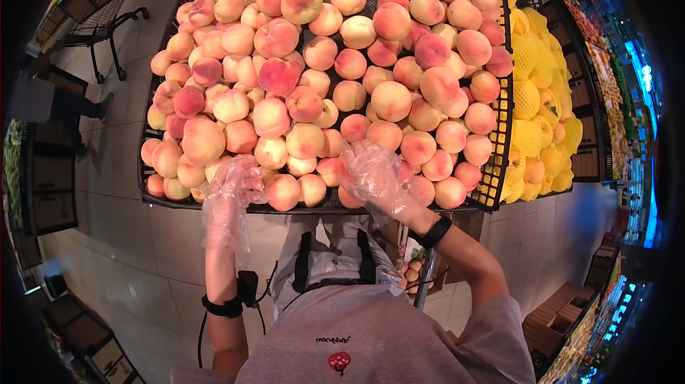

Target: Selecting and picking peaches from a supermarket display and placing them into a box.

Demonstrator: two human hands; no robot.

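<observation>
A large pile of pink and pale-yellow peaches (271, 118) fills a black display tray (176, 203) in front of me. My left hand (235, 183), in a loose transparent plastic glove, is at the tray's front edge, its fingers bent among the nearest peaches. To the right, my right hand (374, 172) wears the same kind of glove and reaches over the front rows. Its fingers are curled down beside a reddish peach (330, 169). The crinkled plastic and the fruit hide the fingertips of both hands, so I cannot tell if either grips a peach.
A black plastic grid divider (500, 116) borders the peaches on the right. Beyond it are fruits in yellow foam nets (535, 100). A shopping cart (101, 25) and a walking person (64, 100) are at the left. A metal rail (426, 277) stands by my legs.
</observation>
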